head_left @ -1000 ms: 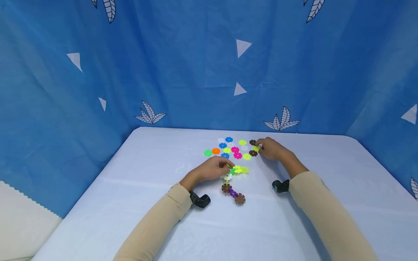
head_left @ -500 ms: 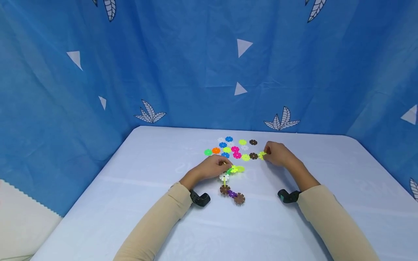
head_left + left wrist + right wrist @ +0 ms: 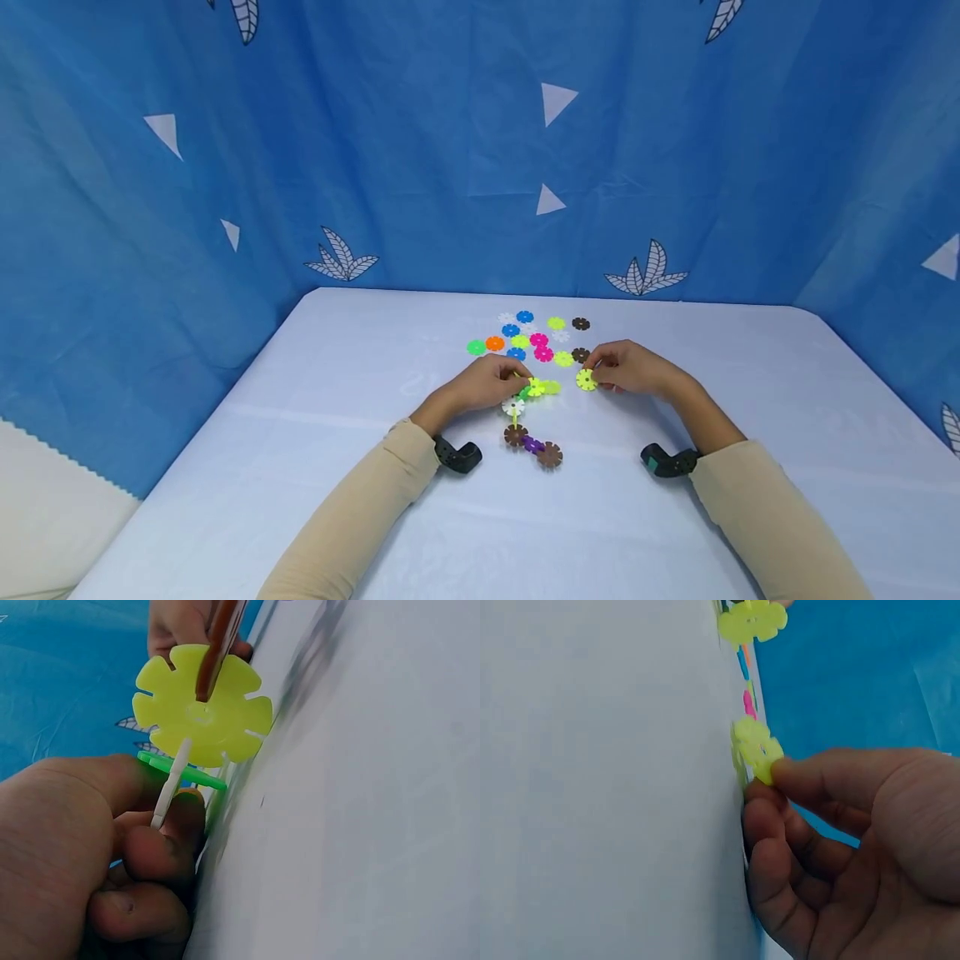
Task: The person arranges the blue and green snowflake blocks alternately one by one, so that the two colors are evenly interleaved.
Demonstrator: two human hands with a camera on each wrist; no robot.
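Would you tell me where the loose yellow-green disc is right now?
In the head view, the yellow-green disc is pinched by the right hand, right of the assembled chain that the left hand holds.

Both arms wear long beige fabric sleeves, each with a small black wrist-mounted camera strapped underneath.

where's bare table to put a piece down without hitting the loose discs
The table is bare left of the left hand, right of the right hand, and along the near edge between both sleeves. It is crowded in the middle: loose discs behind the hands, joined chain between them.
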